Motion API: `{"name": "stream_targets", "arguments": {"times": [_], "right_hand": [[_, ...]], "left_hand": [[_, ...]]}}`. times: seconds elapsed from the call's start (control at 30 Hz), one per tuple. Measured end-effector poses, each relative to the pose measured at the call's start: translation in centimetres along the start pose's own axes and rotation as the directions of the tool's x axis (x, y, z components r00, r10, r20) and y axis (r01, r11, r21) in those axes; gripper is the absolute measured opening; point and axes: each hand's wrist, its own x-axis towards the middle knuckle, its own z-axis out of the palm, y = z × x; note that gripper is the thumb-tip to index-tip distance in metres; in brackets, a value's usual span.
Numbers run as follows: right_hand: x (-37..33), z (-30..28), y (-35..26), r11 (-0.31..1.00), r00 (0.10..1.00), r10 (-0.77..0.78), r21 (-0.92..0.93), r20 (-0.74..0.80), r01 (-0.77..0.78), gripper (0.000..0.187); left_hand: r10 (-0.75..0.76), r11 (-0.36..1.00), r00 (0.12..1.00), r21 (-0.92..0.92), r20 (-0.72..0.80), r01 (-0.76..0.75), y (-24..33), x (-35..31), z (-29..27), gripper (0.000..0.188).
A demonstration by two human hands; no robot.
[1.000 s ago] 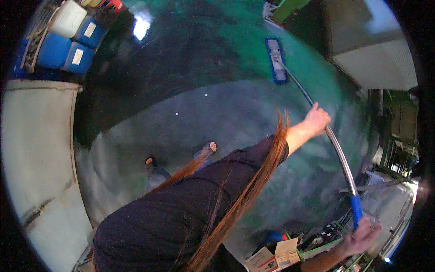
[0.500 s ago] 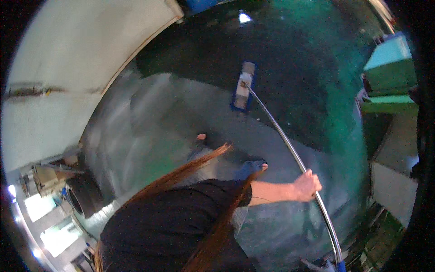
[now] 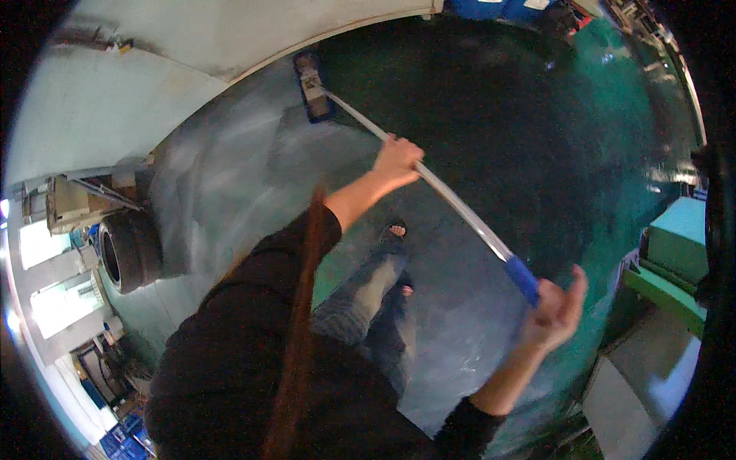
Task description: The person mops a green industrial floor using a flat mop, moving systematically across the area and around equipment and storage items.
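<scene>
A flat mop with a long silver pole (image 3: 463, 211) slants across the middle of the view. Its rectangular head (image 3: 313, 96), blue round the edge and grey on top, rests on the dark green floor (image 3: 491, 100), close to a pale wall. My left hand (image 3: 398, 159) is wrapped round the upper part of the pole, nearer the head. At the pole's other end, my right hand (image 3: 553, 313) closes over the blue grip (image 3: 522, 279), with one or more fingers sticking out. My feet stand on the floor below the pole.
Along the upper left runs the pale wall (image 3: 153, 100). Tyres (image 3: 132, 251) stand at the left, near shelving and bright windows. Green and grey cabinets or machines (image 3: 675, 241) line the right side. Blue containers (image 3: 479, 8) sit at the far end.
The mop head has moved left and farther away, toward the wall. My left hand has shifted forward and left with the pole. My right hand and the blue grip have come fully into view.
</scene>
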Motion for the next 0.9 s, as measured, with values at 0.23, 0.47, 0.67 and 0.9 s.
{"name": "stream_targets", "arguments": {"times": [0.23,0.47,0.67,0.9], "right_hand": [[-8.3,5.6,-0.3,0.771,0.924,0.342,0.511,0.171,-0.38,0.032],[-16.7,-13.8,-3.6,0.999,0.981,-0.027,-0.035,-0.192,0.021,0.052],[-23.2,-13.9,-0.3,0.96,0.938,0.054,0.275,-0.343,0.045,0.06],[-22.8,-3.2,0.8,0.984,0.981,0.018,-0.172,-0.193,-0.052,0.06]], "left_hand": [[-0.272,0.956,0.959,0.092,-0.077,0.278,-6.9,-5.7,0.1,0.013],[0.168,0.983,0.971,-0.101,0.17,-0.152,11.5,-10.5,2.0,0.021],[0.293,0.955,0.916,-0.133,0.273,-0.266,11.2,-11.5,5.0,0.013],[0.172,0.978,0.982,-0.132,0.079,-0.161,-3.4,-9.5,2.7,0.018]]}}
